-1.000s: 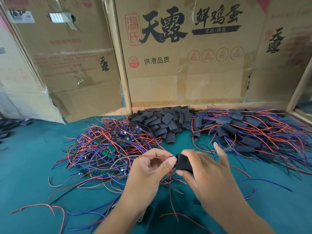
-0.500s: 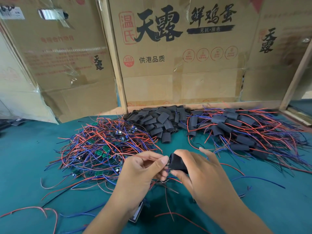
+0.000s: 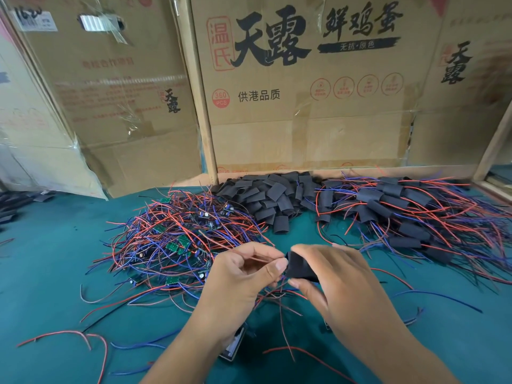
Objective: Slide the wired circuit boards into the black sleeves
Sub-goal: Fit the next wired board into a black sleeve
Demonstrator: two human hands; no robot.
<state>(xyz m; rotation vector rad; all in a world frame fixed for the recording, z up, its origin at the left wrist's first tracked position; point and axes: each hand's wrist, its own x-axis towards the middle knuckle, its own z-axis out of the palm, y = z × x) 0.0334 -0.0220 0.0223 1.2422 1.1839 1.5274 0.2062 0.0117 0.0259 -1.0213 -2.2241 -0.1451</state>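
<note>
My right hand (image 3: pixel 338 284) pinches a black sleeve (image 3: pixel 300 268) between thumb and fingers above the green table. My left hand (image 3: pixel 243 275) meets the sleeve's left end, its thumb tip against the opening and its fingers curled around thin red and blue wires (image 3: pixel 260 259). The circuit board itself is hidden at the sleeve's mouth. A tangle of bare wired circuit boards (image 3: pixel 177 239) lies to the left. Empty black sleeves (image 3: pixel 271 195) are heaped at the back centre. Sleeved boards with wires (image 3: pixel 410 214) are piled on the right.
Cardboard boxes (image 3: pixel 304 92) wall off the back of the green table (image 3: pixel 41 273). Loose red and blue wires (image 3: pixel 83 336) trail across the near left. A small dark device (image 3: pixel 232 345) lies under my left forearm. More dark pieces (image 3: pixel 11 206) sit at the far left edge.
Both hands stay together at the sleeve. The left thumb has pressed closer against the sleeve's opening, and the view has shifted slightly.
</note>
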